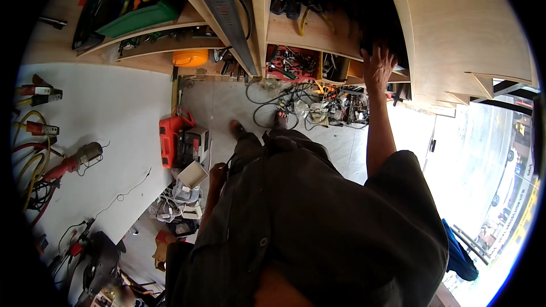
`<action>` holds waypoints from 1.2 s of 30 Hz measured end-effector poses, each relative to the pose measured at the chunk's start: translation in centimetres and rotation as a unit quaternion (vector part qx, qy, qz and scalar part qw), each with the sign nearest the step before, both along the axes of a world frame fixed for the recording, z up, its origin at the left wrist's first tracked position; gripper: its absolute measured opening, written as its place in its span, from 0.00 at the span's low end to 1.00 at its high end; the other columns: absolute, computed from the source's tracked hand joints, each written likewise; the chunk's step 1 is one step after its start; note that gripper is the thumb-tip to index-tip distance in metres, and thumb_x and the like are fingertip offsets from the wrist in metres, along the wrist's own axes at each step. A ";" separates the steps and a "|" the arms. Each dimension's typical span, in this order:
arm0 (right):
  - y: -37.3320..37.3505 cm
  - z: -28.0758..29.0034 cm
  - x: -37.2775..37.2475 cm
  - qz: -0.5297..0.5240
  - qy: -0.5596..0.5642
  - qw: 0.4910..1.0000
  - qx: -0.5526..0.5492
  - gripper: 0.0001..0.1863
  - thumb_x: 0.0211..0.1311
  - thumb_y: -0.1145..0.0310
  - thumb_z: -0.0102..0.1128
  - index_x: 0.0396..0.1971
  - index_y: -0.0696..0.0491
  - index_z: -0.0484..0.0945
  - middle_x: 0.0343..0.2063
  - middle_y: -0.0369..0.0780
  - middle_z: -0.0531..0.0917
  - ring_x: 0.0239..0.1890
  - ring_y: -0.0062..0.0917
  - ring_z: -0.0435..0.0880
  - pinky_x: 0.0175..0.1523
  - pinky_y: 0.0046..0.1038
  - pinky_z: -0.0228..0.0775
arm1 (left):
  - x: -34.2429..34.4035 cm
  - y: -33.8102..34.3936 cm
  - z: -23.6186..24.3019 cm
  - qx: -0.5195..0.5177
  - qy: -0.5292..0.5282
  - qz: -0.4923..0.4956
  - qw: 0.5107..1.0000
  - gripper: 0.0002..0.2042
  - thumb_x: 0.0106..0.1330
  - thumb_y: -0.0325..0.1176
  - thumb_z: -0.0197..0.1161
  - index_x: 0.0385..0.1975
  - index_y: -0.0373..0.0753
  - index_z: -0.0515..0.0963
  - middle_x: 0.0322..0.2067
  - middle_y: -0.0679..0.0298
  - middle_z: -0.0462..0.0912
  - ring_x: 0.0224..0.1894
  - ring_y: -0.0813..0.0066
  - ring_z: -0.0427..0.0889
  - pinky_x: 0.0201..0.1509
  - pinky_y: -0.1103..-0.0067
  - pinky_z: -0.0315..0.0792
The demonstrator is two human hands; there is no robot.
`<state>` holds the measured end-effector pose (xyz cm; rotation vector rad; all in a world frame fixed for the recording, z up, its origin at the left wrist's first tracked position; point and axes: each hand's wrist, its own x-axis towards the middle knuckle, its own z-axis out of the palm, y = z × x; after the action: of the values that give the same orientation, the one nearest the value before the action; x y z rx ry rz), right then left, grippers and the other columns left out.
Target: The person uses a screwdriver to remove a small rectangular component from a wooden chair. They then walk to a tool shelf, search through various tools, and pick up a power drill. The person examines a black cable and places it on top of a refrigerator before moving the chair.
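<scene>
My right hand [379, 67] reaches up to a wooden shelf [318, 31] at the right of the shelving. Its fingers are spread and lie at the shelf's front edge, beside a dark recess whose contents I cannot make out. Pliers with yellow handles [305, 21] lie on that shelf, left of the hand. Below it, a red tray [277, 73] holds several metal tools. My left hand [217, 175] hangs low beside my dark shirt [301, 210], near an open pale box [193, 175]; its fingers are mostly hidden.
A long steel ruler [224, 20] leans along the shelving's upright. At upper left sits a green bin [139, 20] of screwdrivers. Tangled cables [273, 101] lie on the floor by my feet. A red case [169, 142] stands left, beside a white surface [114, 108].
</scene>
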<state>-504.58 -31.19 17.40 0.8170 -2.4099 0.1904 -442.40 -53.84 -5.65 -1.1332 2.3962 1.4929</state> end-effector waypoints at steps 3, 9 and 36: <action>-1.5 0.0 -1.0 0.021 0.012 0.999 -0.031 0.26 0.61 0.56 0.62 0.57 0.51 0.73 0.56 0.48 0.74 0.57 0.45 0.71 0.64 0.50 0.56 | 0.8 -0.4 -0.6 0.062 -0.002 0.034 0.997 0.18 0.63 0.42 0.59 0.45 0.33 0.77 0.32 0.57 0.84 0.33 0.70 0.84 0.33 0.75 0.77; -6.8 0.5 0.4 0.086 -0.094 0.987 -0.095 0.21 0.61 0.58 0.62 0.52 0.53 0.76 0.46 0.50 0.80 0.53 0.46 0.75 0.57 0.49 0.66 | -5.7 -1.4 5.6 0.232 -0.044 0.248 0.940 0.18 0.62 0.41 0.59 0.45 0.33 0.77 0.32 0.59 0.83 0.32 0.71 0.84 0.32 0.77 0.76; -5.7 5.3 7.4 0.272 -0.748 0.411 -0.445 0.36 0.58 0.51 0.59 0.58 0.63 0.69 0.51 0.47 0.79 0.48 0.29 0.79 0.53 0.32 0.72 | -5.7 1.7 3.2 0.065 -0.031 0.157 0.985 0.16 0.60 0.37 0.61 0.38 0.29 0.81 0.34 0.50 0.85 0.34 0.63 0.85 0.40 0.72 0.76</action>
<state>-497.19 -36.91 22.73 0.8533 -2.1373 3.3344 -448.15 -52.09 -2.43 -1.5555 2.1197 1.6444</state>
